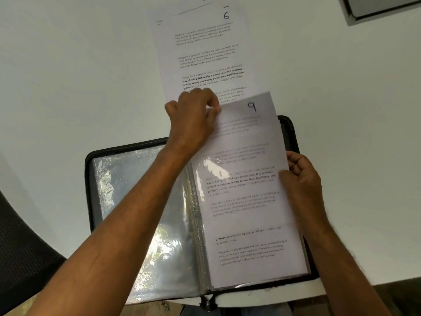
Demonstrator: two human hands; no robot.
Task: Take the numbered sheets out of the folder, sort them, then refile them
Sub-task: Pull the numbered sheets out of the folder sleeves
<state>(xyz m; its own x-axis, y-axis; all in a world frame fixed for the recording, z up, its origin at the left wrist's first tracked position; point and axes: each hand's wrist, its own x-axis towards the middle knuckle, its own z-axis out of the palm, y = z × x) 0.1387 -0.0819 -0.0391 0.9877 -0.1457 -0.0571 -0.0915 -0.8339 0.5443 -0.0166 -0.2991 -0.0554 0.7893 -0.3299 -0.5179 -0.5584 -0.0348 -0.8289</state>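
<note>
Nearest us, our two forearms reach over the open folder (pixel 90 179), which lies on the white table (pixel 68 76) with its zipper toward us. Our left hand (pixel 193 119) pinches the top left corner of the sheet marked 9 (pixel 246 137), which stands partly out of its clear sleeve on the folder's right side. Our right hand (pixel 300 176) holds the right edge of that page, thumb on top. At twelve o'clock lies the sheet marked 6 (pixel 205 49), already out, with another numbered sheet just showing beyond it. We judge the removal step under way: at least two sheets are out, this one is halfway, and sorting and refiling remain. The left-hand sleeves (pixel 136 201) look empty. At one o'clock a dark-edged object (pixel 373 10) sits well apart; a dark chair (pixel 20 247) is at eight o'clock. Nothing blocks the pull.
</note>
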